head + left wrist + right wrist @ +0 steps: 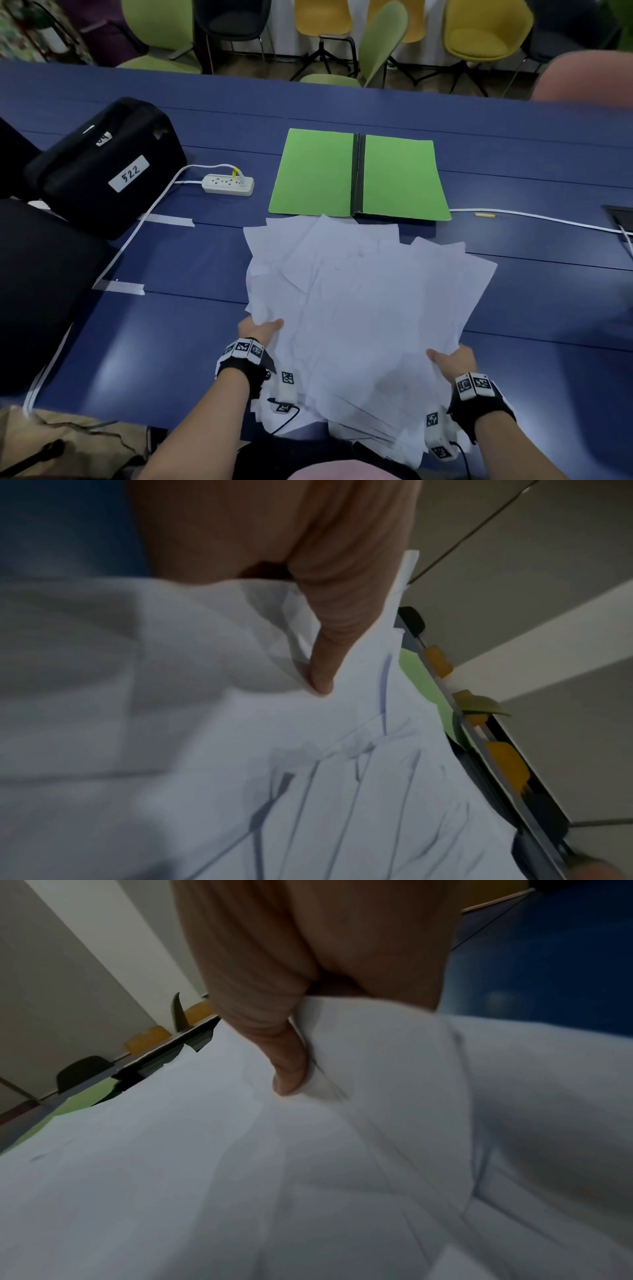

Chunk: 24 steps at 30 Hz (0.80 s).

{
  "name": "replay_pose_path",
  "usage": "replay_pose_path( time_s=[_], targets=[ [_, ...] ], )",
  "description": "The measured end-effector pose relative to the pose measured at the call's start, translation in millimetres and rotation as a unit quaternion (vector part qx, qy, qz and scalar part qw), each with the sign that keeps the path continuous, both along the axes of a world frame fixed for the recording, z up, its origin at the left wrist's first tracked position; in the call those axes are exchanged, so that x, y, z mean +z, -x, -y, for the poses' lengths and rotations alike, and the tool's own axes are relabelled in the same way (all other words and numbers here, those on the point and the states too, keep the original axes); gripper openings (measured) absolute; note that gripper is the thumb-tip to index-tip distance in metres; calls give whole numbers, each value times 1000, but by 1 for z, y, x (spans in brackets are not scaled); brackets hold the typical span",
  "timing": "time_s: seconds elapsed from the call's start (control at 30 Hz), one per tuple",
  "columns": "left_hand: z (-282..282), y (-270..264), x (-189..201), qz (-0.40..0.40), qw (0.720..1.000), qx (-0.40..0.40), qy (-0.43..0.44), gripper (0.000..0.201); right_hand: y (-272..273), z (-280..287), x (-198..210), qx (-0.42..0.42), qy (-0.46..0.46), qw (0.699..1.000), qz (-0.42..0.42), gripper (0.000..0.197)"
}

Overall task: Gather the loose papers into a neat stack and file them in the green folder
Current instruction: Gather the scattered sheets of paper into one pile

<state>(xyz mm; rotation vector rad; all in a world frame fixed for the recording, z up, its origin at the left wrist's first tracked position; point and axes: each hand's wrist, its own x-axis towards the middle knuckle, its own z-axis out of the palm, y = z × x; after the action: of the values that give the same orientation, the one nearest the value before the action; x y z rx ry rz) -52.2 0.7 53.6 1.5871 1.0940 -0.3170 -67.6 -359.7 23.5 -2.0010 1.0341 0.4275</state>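
Observation:
A messy fan of white papers (356, 308) is held over the blue table (171, 335), corners sticking out at different angles. My left hand (258, 330) grips the pile's left edge, thumb on top. My right hand (452, 359) grips the right edge the same way. In the left wrist view the thumb (329, 653) presses down on the papers (240, 750); the right wrist view shows the thumb (284, 1064) pinching the papers (240, 1177). The green folder (359, 174) lies open and flat beyond the pile, black spine in the middle. The other fingers are hidden under the sheets.
A black case (106, 164) labelled 522 sits at the left, with a white power strip (228, 184) and its taped cable (137, 236) beside it. Another white cable (534, 217) runs right of the folder. Green and yellow chairs (383, 44) stand past the table's far edge.

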Motion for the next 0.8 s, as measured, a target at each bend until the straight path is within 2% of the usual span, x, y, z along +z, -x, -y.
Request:
replay_pose_path(
  time_s=[0.17,0.27,0.37,0.43,0.5,0.57,0.63,0.67,0.73,0.8],
  targets=[
    [-30,-8,28,50,994,-31,-96,27,2,-6,14,-8,21,1000,6,34],
    [-51,-14,73,119,976,-73,-167,23,-1,-11,20,1,27,1000,10,32],
    [-57,-18,133,211,946,-96,-227,24,-2,-15,23,11,36,999,5,35],
    [-51,-14,175,289,927,-107,-215,20,-2,-17,26,15,35,999,-1,35],
    [-42,-9,209,366,911,-105,-161,15,-1,-17,28,17,32,999,-1,35],
    [-30,-6,230,422,896,-100,-100,24,0,-17,29,18,29,999,-4,38],
    [-17,-10,226,432,896,-91,-48,29,0,-18,30,29,23,999,0,51],
    [-11,-14,216,412,907,-85,-32,27,1,-19,32,39,16,999,9,63],
    [0,-24,180,344,936,-78,-4,19,2,-21,36,48,-15,998,42,86],
    [11,-26,136,259,962,-87,8,22,3,-19,36,29,-58,995,77,95]
  ],
)
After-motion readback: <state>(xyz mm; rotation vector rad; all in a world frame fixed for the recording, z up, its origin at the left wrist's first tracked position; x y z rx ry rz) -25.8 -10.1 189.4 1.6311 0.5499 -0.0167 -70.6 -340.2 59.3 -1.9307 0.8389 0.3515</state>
